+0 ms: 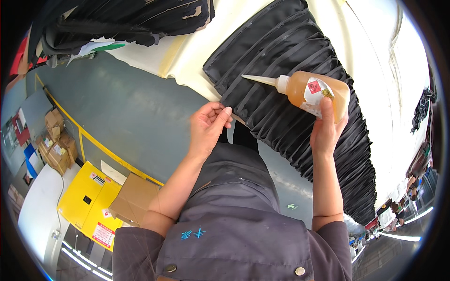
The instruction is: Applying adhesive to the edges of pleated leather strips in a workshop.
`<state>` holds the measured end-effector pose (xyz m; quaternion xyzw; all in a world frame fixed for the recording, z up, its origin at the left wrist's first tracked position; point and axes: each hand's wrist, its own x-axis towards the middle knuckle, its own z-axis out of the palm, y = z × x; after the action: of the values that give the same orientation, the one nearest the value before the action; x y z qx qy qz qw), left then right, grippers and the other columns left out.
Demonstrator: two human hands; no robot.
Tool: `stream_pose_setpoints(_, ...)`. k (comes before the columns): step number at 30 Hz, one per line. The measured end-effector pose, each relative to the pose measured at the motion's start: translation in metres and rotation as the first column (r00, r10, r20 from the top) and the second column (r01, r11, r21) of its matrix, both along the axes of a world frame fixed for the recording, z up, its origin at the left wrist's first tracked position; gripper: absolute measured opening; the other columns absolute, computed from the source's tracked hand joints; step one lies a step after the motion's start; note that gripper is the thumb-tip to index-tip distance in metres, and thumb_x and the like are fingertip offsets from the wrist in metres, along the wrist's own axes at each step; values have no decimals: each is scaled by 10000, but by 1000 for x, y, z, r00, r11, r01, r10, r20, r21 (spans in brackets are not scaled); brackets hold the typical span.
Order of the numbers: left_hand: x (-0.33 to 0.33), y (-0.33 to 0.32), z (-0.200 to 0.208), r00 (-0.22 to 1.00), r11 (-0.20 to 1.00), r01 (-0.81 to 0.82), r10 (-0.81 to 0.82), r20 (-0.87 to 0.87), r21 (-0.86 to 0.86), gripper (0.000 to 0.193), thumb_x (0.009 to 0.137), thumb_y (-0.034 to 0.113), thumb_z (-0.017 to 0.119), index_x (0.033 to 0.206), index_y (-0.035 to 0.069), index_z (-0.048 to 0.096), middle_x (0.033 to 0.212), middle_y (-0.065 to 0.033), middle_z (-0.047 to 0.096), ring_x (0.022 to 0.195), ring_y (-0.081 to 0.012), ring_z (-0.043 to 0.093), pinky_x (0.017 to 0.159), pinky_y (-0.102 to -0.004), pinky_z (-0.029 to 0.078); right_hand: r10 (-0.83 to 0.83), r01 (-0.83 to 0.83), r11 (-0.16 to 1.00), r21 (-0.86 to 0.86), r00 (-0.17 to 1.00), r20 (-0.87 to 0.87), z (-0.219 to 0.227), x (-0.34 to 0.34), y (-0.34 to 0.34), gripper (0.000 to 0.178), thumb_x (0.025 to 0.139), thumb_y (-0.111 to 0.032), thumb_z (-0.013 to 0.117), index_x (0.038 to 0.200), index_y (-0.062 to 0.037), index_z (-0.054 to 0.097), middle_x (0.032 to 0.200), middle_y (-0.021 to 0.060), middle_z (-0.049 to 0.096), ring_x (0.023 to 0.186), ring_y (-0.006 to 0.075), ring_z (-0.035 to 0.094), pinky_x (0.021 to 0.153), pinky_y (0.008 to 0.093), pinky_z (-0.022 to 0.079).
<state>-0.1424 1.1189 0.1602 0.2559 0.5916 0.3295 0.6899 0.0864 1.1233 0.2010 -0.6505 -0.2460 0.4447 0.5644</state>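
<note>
My right hand (326, 129) holds a clear squeeze bottle (309, 91) of amber liquid, laid on its side with its long white nozzle pointing left over a black pleated bellows cover (290, 51). My left hand (209, 124) pinches the near corner edge of that black cover between thumb and fingers. The cover lies stretched along a pale cream work table (197, 51) and runs off to the lower right.
A yellow cabinet (89, 199) and a brown cardboard box (133, 196) stand on the grey floor (126, 117) at lower left. Yellow floor lines cross there. More boxes sit at far left (56, 145). Another black pleated pile (126, 18) lies at top left.
</note>
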Motion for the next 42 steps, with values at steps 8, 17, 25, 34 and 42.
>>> stream_pose_setpoints(8,2,-1,-5,1000,1000,7,-7,1,17,75,828,89,587,837,17,568,684,-44,585,559,-69,542,456,-169,366,116,-112,993,-47,990,85,2,-16,-9,483,731,-320,707,1027,-9,487,914,30,532,853,107,499,789,240,382)
stream_pose_setpoints(17,-11,-5,6,995,994,-64,56,77,93,92,835,89,557,905,29,557,779,-48,607,633,-77,564,537,-189,450,-72,33,995,-95,894,-442,4,-22,-30,465,792,-286,614,1158,-45,461,1101,76,528,1034,195,503,905,330,391)
stream_pose_setpoints(25,5,-53,15,988,972,147,-153,18,184,148,851,152,573,923,25,545,763,-6,580,606,-46,505,555,-196,430,174,190,937,292,471,-865,5,75,-37,512,873,-319,514,1281,-63,341,1256,112,432,1142,269,446,904,340,464)
stream_pose_setpoints(34,19,-38,25,992,984,116,-110,-56,133,159,845,131,573,927,-5,564,760,-40,606,654,-75,572,555,-195,453,-248,324,934,147,890,-383,12,77,-11,468,881,-382,477,1236,-87,407,1255,99,458,1138,231,462,972,368,381)
stream_pose_setpoints(42,22,-32,10,998,997,52,-54,32,48,105,856,96,553,910,9,530,780,-53,602,624,-73,551,503,-173,392,-336,346,933,94,936,-107,15,80,0,478,829,-328,592,1190,-59,432,1099,78,526,997,176,534,801,334,503)
